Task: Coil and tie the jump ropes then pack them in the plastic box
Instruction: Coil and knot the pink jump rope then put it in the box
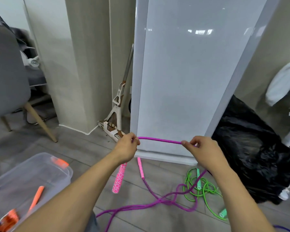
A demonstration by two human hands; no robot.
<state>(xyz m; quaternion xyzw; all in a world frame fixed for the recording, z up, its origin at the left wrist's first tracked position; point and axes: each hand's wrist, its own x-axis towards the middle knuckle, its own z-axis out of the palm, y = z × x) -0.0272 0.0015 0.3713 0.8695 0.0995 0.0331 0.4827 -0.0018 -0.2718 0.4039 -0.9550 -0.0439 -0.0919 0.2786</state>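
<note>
Looking nearest first, we have the clear plastic box (60, 176) on the floor (141, 218) at the near left, with an orange jump rope (36, 199) lying inside it. To its right the purple jump rope (159, 140) trails in loose loops over the grey floor, and two pink patterned handles (118, 179) show just below our left wrist. Right of those, a green jump rope (206, 196) lies in a tangle on the floor, with a purple strand crossing it. Farther out, our hands are held apart at about one height: our left hand (126, 148) and our right hand (203, 149) each pinch the purple jump rope, and a short stretch of it runs between them. Beyond stand a white panel (182, 81), a mop (115, 111) to its left, a black bag (251, 156) to its right, and a grey chair (5, 72) at the far left.
</note>
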